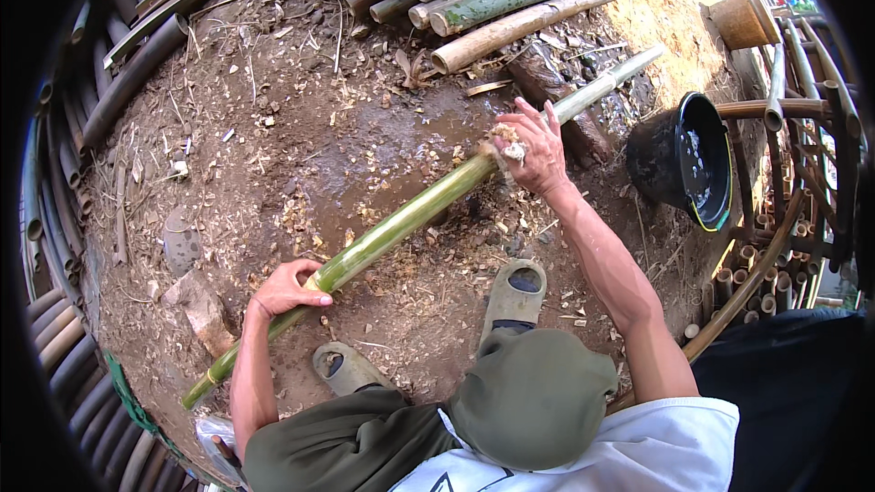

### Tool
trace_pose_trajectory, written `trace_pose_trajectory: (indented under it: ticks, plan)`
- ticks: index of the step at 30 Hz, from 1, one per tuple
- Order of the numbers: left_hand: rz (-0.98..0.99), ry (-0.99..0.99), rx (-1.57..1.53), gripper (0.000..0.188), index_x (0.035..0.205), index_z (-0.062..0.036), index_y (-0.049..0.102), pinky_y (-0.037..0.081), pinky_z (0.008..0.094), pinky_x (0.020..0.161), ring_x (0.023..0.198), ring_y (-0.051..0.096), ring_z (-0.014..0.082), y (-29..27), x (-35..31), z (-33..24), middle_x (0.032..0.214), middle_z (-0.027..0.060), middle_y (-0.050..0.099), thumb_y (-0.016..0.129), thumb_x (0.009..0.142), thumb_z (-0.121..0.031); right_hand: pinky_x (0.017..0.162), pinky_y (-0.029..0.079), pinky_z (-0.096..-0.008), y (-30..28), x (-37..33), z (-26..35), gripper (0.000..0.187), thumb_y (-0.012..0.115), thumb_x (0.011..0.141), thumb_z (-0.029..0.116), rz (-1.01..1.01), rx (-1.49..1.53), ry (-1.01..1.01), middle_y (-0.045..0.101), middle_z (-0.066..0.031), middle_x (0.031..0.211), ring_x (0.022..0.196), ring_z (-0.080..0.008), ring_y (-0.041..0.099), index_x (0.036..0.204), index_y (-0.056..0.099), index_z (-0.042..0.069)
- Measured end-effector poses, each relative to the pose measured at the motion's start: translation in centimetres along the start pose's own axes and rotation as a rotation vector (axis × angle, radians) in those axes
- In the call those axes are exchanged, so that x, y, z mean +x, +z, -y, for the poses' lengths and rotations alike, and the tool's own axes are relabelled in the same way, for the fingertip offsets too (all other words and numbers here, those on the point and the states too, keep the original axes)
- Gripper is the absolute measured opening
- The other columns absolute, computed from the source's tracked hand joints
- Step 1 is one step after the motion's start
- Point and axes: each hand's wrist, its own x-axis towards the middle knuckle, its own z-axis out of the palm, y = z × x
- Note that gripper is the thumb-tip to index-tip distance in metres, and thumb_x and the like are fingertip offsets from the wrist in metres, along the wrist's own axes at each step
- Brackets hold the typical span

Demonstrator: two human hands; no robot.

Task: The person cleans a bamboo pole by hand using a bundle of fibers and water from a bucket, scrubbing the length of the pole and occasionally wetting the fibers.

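Note:
A long green bamboo pole (pixel 401 223) runs slantwise in front of me, from the near left up to the far right. My left hand (pixel 287 290) is closed round its lower part, with the thumb over the top. Further up the pole, my right hand (pixel 540 157) presses a pale, brownish wad (pixel 509 142) against the bamboo. The wad's material is too blurred to name. Several of that hand's fingers stick up, apart from the pole. Beyond the right hand, the pole's paler end passes over a dark, wet wooden block (pixel 583 132).
A black bucket (pixel 649 159) with liquid in it leans at the right. Bamboo poles (pixel 510 27) lie stacked at the far side, and more poles (pixel 68 173) line the left. Stones (pixel 182 241) and wood chips dot the dirt ground near my sandals (pixel 512 296).

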Motion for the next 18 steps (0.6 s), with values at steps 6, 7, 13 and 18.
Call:
trace_pose_trajectory:
  ticks: [6,7,13,18]
  plan:
    - [-0.588,0.204,0.935,0.085,0.142,0.0000,0.040,0.041,0.0484,0.104,0.120,0.054,0.0354,11.0,0.7,-7.7,0.126,0.0188,0.052,0.080,0.071,-0.024,0.119,0.026,-0.0546,5.3,-2.3,15.6,0.027,0.066,0.081,0.018,0.136,0.255,-0.150,0.071,-0.0101,0.111,0.123,-0.0301,0.058,0.106,0.071,0.010]
    - [-0.787,0.295,1.049,0.067,0.128,-0.0014,0.050,0.049,0.0464,0.094,0.110,0.060,0.0346,10.8,2.4,-4.4,0.115,0.0168,0.059,0.081,0.073,-0.025,0.120,0.025,-0.0541,6.2,-2.4,18.8,0.030,0.067,0.076,0.016,0.114,0.298,-0.212,0.070,-0.0090,0.113,0.123,-0.0291,0.058,0.105,0.071,0.009]
    - [-0.339,0.016,0.637,0.043,0.102,-0.0034,0.064,0.056,0.0409,0.073,0.077,0.070,0.0304,5.0,2.9,-5.8,0.085,0.0164,0.071,0.080,0.069,-0.026,0.120,0.022,-0.0544,3.4,-0.9,6.8,0.023,0.066,0.092,0.037,0.040,0.049,-0.117,0.072,-0.0034,0.110,0.127,-0.0268,0.055,0.096,0.072,0.015]
    - [0.005,0.023,0.313,0.045,0.099,-0.0016,0.069,0.052,0.0368,0.072,0.076,0.066,0.0265,2.0,3.6,-5.0,0.082,0.0117,0.070,0.083,0.067,-0.031,0.106,0.042,-0.0492,-5.0,-0.3,-10.1,0.033,0.064,0.095,0.042,0.011,-0.080,0.344,0.067,-0.0086,0.120,0.123,-0.0253,0.056,0.106,0.070,0.012]
